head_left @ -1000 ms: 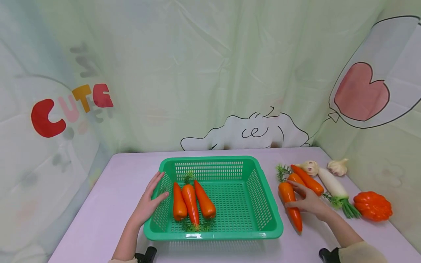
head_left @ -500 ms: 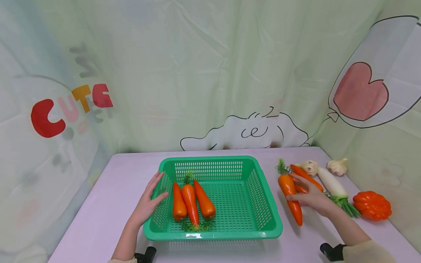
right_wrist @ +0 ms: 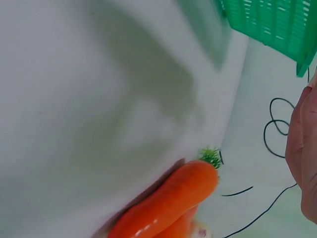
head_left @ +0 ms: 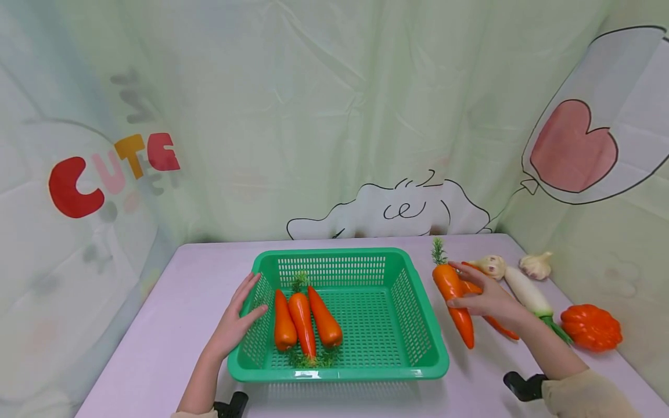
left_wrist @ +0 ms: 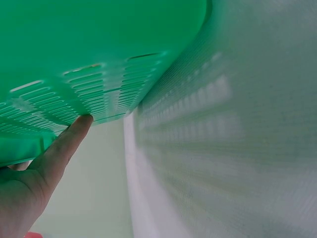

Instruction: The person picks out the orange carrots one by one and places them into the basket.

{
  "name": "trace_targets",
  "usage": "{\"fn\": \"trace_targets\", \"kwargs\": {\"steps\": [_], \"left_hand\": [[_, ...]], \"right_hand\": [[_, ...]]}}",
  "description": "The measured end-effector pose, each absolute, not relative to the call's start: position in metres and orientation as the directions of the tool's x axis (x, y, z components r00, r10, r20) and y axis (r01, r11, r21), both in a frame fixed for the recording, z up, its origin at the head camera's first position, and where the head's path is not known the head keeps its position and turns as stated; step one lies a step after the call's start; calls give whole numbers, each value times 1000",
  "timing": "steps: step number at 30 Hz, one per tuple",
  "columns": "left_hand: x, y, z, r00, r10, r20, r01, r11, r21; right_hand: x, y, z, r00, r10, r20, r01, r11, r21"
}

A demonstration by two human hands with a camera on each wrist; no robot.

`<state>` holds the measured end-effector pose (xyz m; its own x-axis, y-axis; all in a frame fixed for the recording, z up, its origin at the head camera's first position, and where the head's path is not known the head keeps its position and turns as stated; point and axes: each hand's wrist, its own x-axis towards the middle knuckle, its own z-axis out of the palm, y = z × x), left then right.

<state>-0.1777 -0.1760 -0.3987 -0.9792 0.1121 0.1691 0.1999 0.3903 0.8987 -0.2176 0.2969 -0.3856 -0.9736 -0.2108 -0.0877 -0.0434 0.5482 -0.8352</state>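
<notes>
My right hand (head_left: 486,296) grips a carrot (head_left: 450,284) between thumb and fingers, tilted above the table right of the green basket (head_left: 425,371). Its leafy top points to the back. Another carrot (head_left: 503,328) lies partly hidden under that hand; the right wrist view has a carrot (right_wrist: 168,203) on the table, while the gripped one is out of that view. My left hand (head_left: 235,325) rests on the basket's left side with straight fingers. A fingertip touches the slotted outer wall (left_wrist: 109,89) in the left wrist view. Inside the basket, three carrots (head_left: 301,319) lie side by side.
On the right of the table (head_left: 157,348) lie a white radish (head_left: 528,293), two garlic bulbs (head_left: 536,265) and a ribbed red-orange vegetable (head_left: 592,327). A printed curtain (head_left: 334,116) hangs behind the table.
The right hand has raised the carrot off the table and moved it toward the back and slightly left. The left hand and the basket stay put.
</notes>
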Motion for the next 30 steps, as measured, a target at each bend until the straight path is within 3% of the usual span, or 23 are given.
{"fn": "trace_targets", "kwargs": {"steps": [30], "left_hand": [[-178,-176,-398,-979,113,169,200,381,903]], "right_hand": [[-241,217,-326,-912,-392,-118,-68,428,-901]]}}
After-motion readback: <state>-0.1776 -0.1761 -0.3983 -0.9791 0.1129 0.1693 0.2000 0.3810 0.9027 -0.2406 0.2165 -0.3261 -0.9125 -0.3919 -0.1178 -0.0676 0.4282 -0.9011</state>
